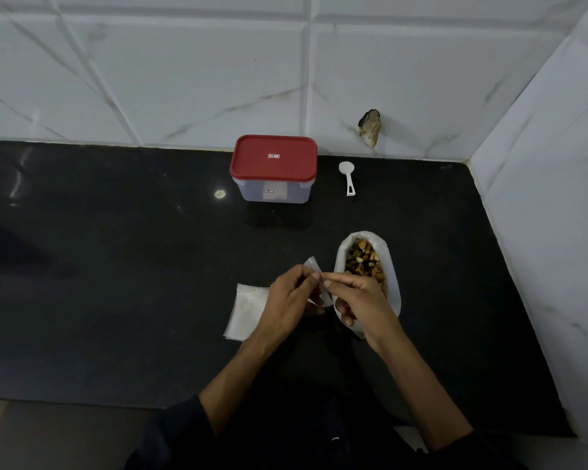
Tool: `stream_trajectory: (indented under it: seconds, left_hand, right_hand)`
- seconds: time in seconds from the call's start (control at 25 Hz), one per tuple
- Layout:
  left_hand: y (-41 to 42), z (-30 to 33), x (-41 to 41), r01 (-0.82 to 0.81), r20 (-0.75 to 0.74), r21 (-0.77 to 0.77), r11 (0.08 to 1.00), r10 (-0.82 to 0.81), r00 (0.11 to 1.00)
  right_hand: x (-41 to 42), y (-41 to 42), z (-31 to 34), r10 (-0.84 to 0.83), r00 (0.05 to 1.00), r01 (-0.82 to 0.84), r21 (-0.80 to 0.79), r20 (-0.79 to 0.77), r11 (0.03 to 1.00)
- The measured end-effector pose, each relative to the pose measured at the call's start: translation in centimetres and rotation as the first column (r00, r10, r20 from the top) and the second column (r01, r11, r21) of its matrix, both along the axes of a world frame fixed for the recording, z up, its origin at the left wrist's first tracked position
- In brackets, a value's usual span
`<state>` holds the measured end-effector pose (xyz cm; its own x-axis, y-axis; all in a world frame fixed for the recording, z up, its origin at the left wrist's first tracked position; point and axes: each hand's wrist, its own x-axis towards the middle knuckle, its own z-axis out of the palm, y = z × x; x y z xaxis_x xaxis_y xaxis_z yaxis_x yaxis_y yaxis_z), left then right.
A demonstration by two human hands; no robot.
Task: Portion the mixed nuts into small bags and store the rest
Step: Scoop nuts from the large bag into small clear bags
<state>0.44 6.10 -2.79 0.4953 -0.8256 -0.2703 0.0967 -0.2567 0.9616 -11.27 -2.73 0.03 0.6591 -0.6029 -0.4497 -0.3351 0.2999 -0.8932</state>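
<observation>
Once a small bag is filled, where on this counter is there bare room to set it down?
The black countertop is bare left of the red-lidded clear plastic container and the stack of flat clear bags; a smaller patch lies between the container and both hands. It is crowded by the open white bag of mixed nuts, near the white plastic scoop.

Our right hand (362, 298) covers the near part of the open white plastic bag of mixed nuts (389, 266). Our left hand (287, 300) hides one corner of the flat stack of small clear bags (243, 312). We cannot read the small label on the red lid (273, 156).
</observation>
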Motion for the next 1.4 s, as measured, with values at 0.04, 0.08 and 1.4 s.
stream_trajectory:
  seconds: [0.04,0.08,1.4]
  left_hand:
    - [-0.1,-0.2,0.1,0.006,-0.016,0.018,1.0,-0.006,1.0]
    - [-0.2,-0.4,0.2,0.012,-0.027,0.032,0.999,-0.011,1.0]
    - [0.0,2.4,-0.3,0.074,0.712,0.197,0.978,-0.194,0.675]
  right_hand:
    - [0.1,0.1,-0.2,-0.011,1.0,0.011,-0.019,-0.012,1.0]
    - [0.3,0.2,-0.4,-0.019,1.0,0.018,-0.045,-0.022,0.999]
    - [0.8,-1.3,-1.4,-0.104,0.965,-0.127,-0.779,-0.24,0.614]
